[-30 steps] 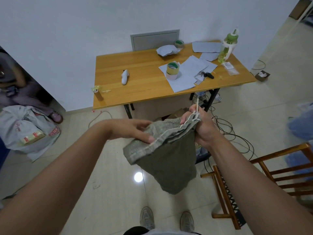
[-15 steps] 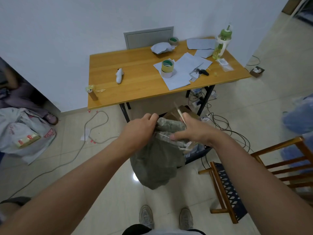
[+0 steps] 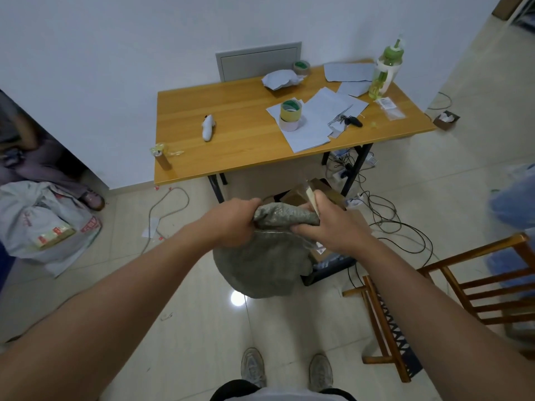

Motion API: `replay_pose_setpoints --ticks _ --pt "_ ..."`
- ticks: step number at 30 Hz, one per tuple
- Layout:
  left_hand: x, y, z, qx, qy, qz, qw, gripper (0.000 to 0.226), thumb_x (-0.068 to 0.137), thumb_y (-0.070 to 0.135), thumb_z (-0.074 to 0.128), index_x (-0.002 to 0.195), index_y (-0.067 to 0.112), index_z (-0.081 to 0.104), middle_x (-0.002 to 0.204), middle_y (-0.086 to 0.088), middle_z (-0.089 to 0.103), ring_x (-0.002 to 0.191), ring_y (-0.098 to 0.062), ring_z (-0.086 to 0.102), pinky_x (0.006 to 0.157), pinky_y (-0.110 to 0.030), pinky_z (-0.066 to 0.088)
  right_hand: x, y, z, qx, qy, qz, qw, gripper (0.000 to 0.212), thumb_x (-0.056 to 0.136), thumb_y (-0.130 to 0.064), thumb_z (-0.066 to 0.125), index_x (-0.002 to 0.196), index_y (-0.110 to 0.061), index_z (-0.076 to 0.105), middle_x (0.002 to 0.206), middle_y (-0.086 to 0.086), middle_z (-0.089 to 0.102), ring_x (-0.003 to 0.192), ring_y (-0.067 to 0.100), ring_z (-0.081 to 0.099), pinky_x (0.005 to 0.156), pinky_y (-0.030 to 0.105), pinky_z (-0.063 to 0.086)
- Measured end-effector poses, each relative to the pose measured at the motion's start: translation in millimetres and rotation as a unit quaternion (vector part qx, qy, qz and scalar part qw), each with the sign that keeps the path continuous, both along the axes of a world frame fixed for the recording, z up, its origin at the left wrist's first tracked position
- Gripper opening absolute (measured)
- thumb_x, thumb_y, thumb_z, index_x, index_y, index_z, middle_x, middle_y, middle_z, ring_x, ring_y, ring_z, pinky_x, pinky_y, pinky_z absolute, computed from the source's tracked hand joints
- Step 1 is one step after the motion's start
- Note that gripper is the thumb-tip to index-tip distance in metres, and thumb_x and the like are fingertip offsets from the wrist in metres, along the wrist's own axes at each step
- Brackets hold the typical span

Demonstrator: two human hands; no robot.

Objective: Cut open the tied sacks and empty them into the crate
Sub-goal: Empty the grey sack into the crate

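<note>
The sack [image 3: 269, 264] I hold is a dull grey-green with a fine speckled weave. Far ahead, the table [image 3: 237, 131] is honey-orange wood with lengthwise grain and black legs. On it lie white papers [image 3: 321, 123], a yellow tape roll [image 3: 290, 110] with a green core on a beige roll, and a white tool [image 3: 208, 128]. At the far right stands a pale green bottle [image 3: 385, 73] with a darker green cap. The floor [image 3: 202, 328] is cream tile. The chair [image 3: 451, 299] on my right is reddish-brown wood, its seat woven in a dark zigzag pattern. My shoes [image 3: 254, 367] are grey.
</note>
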State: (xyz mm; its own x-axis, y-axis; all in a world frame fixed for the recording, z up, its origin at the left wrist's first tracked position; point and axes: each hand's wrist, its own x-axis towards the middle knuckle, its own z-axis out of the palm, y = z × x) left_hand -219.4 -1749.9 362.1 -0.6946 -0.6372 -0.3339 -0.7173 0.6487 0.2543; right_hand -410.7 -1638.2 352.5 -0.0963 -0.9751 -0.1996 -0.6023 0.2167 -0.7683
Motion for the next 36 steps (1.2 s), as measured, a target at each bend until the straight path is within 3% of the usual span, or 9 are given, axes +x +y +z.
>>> replay_pose_setpoints --ticks 4,9,11,17,20,23,26,30,36 --pt "0 9 -12 -0.201 0.071 -0.029 0.977 0.03 0.091 0.021 0.056 0.119 0.017 0.045 0.092 -0.006 0.062 0.076 -0.027 0.058 0.056 -0.037 0.046 -6 -4 12 0.011 -0.214 -0.077 0.974 0.047 0.075 -0.051 0.072 0.094 -0.019 0.044 0.118 -0.012 0.065 0.11 0.003 0.06 0.098 0.036 0.051" --pt "2 17 -24 -0.348 0.227 -0.111 0.903 0.039 0.076 0.014 0.077 0.109 0.009 0.057 0.079 -0.009 0.062 0.06 -0.025 0.056 0.047 -0.029 0.034 -11 -11 16 0.174 -0.115 -0.011 0.978 0.087 0.063 -0.067 0.074 0.127 -0.016 0.043 0.12 -0.002 0.054 0.107 0.014 0.057 0.094 0.037 0.051" --pt "4 18 -28 -0.357 0.235 -0.118 0.896 0.042 0.076 0.015 0.077 0.11 0.011 0.054 0.081 -0.008 0.062 0.061 -0.025 0.056 0.048 -0.03 0.037 -9 -11 14 0.19 -0.11 0.018 0.975 0.076 0.068 -0.054 0.081 0.122 -0.015 0.044 0.115 -0.001 0.057 0.104 0.014 0.059 0.094 0.038 0.053" --pt "1 32 -20 -0.278 0.183 -0.08 0.94 0.055 0.08 0.022 0.074 0.127 0.018 0.045 0.108 -0.005 0.063 0.088 -0.024 0.063 0.065 -0.034 0.05 8 -13 0 0.162 -0.016 0.051 0.985 0.045 0.083 -0.026 0.074 0.111 -0.014 0.04 0.1 0.01 0.06 0.082 0.018 0.061 0.064 0.032 0.051" --pt "3 22 -1 -0.042 0.044 -0.06 0.996 0.08 0.081 0.045 0.07 0.147 0.027 0.027 0.133 0.002 0.049 0.114 -0.019 0.053 0.092 -0.033 0.05 14 -12 -6 0.068 0.06 0.007 0.996 0.041 0.086 -0.02 0.069 0.105 -0.011 0.034 0.09 0.009 0.052 0.076 0.021 0.054 0.059 0.036 0.044" --pt "4 7 19 0.211 -0.039 0.005 0.977 0.074 0.076 0.059 0.073 0.136 0.031 0.042 0.122 0.007 0.057 0.106 -0.014 0.058 0.093 -0.035 0.053 22 -5 -9 0.015 0.117 0.023 0.993 0.045 0.086 -0.021 0.068 0.103 -0.016 0.027 0.085 0.005 0.05 0.072 0.021 0.052 0.057 0.037 0.041" --pt "6 0 15 0.153 -0.084 -0.017 0.984 0.038 0.081 0.052 0.07 0.108 0.029 0.055 0.099 0.006 0.061 0.091 -0.014 0.059 0.076 -0.028 0.051 25 -1 -8 0.028 0.074 0.059 0.995 0.048 0.085 -0.028 0.07 0.104 -0.016 0.028 0.09 0.005 0.051 0.072 0.015 0.052 0.056 0.031 0.042" --pt "10 6 -1 0.114 -0.038 -0.033 0.992 0.029 0.088 0.036 0.063 0.114 0.023 0.059 0.104 0.001 0.065 0.093 -0.017 0.061 0.084 -0.035 0.053 10 1 -2 0.039 -0.107 -0.036 0.993 0.017 0.098 -0.031 0.048 0.105 -0.017 0.043 0.114 -0.006 0.06 0.098 0.015 0.057 0.087 0.045 0.05" --pt "6 17 -11 0.009 -0.007 -0.064 0.998 0.027 0.088 0.024 0.058 0.113 0.024 0.047 0.106 -0.001 0.058 0.09 -0.021 0.058 0.078 -0.038 0.052 -6 -2 -2 -0.096 0.08 -0.116 0.985 0.012 0.104 -0.026 0.039 0.104 -0.014 0.04 0.082 -0.003 0.067 0.071 0.01 0.061 0.06 0.033 0.045"
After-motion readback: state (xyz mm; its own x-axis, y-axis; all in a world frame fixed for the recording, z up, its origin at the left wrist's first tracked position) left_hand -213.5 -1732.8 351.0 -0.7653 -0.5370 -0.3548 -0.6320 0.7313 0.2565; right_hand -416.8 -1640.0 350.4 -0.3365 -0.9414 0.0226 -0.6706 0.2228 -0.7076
